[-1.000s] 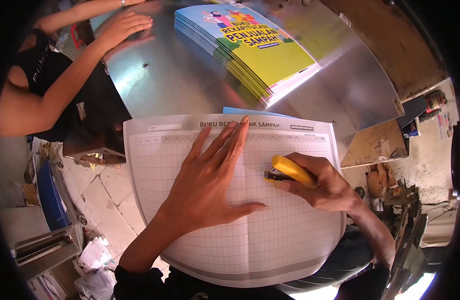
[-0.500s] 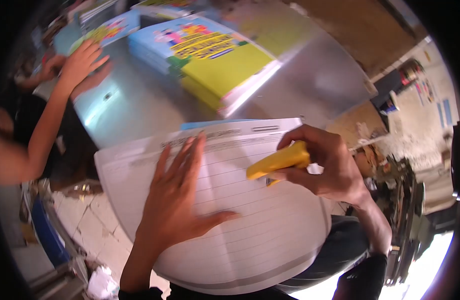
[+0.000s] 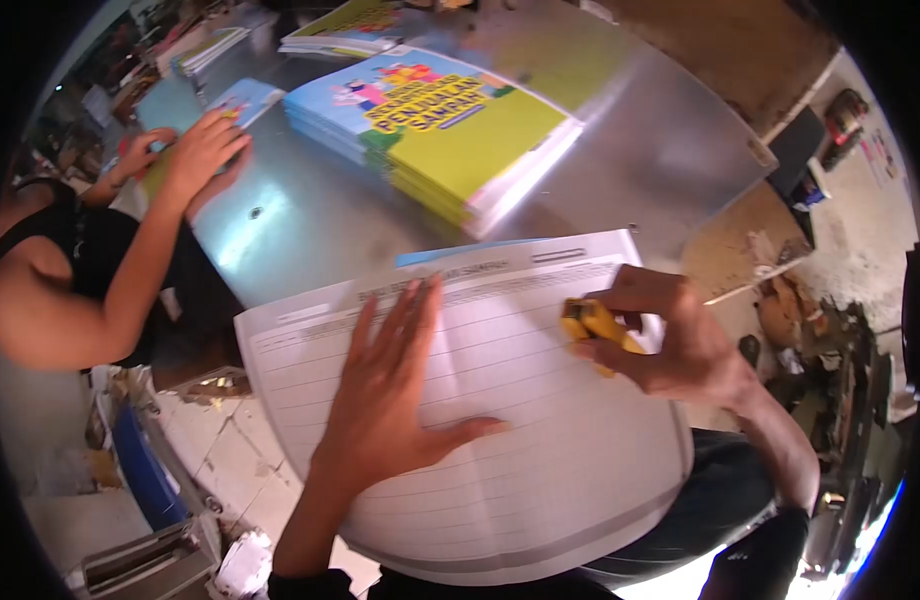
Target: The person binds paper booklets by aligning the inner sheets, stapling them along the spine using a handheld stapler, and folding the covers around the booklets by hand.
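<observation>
Head view: two hands of the wearer are shown over one open booklet [image 3: 550,450] with ruled pages. The left hand [image 3: 385,400] is laid flat on the left part of the pages, with four fingers extended and the thumb spread wide; nothing is gripped by it. One yellow stapler [image 3: 598,325] is held in the right hand [image 3: 680,345], between thumb and fingers, above the right part of the pages; whether the paper is touched by it cannot be told. One blue edge [image 3: 440,256] is exposed past the top of the pages.

On one metal table [image 3: 670,150], three stacks are seen: one large stack [image 3: 470,160] nearest the pages, one partly visible stack [image 3: 350,30] behind it, and one smaller stack [image 3: 215,50] at upper left. Booklets per stack cannot be counted reliably. At left, two hands of one co-worker [image 3: 55,240] are placed at one colourful booklet [image 3: 245,98].
</observation>
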